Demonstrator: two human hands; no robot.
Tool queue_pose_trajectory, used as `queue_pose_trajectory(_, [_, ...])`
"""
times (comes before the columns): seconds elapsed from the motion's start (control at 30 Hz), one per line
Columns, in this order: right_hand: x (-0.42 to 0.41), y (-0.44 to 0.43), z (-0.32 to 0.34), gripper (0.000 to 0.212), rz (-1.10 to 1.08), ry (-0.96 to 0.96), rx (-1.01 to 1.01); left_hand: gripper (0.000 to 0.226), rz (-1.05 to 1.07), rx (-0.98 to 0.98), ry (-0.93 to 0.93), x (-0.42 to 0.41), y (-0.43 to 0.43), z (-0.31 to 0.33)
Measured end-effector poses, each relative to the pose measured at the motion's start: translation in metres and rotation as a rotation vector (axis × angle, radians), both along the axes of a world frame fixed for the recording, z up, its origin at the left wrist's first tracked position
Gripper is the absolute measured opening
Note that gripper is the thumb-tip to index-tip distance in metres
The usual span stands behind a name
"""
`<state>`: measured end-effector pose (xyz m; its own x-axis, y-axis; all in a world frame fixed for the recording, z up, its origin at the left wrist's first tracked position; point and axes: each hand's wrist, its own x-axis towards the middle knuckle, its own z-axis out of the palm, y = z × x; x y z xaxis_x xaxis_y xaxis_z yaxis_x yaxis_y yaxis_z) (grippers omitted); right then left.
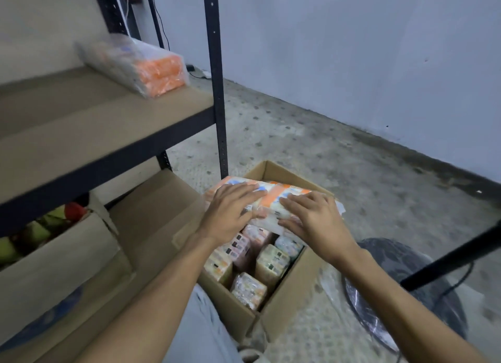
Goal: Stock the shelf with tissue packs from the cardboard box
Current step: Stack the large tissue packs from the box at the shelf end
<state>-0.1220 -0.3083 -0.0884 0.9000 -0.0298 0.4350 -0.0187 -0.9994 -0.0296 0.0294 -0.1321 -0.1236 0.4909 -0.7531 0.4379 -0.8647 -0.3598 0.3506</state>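
Note:
An open cardboard box (287,295) stands on the floor in front of me, with several wrapped tissue packs (271,262) standing upright inside. Over its far half lies an orange-and-white tissue pack (273,193). My left hand (230,211) grips its left part, fingers spread over the top and thumb at the near edge. My right hand (314,221) grips its right part the same way. The brown shelf board (95,124) is up to the left, and one orange tissue pack (141,67) in clear wrap lies at its back right.
A black shelf post (217,91) rises just behind the box. Below the shelf sit a closed carton (151,213) and an open box of green and red items (54,254). A dark round base (406,281) and a slanted black pole (447,259) are on the right.

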Motion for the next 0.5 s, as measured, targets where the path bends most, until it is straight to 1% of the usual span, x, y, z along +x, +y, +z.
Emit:
queue_pose_trajectory(0.33, [-0.026,0.032,0.087,0.042,0.043,-0.267,-0.080,0.044,0.060,-0.108,-0.219,-0.024,0.028,0.105])
queue_pose_trajectory(0.5, [-0.021,0.050,0.133,0.040,0.084,-0.377,-0.097,0.045,0.096,-0.154,-0.352,-0.022,0.050,0.157])
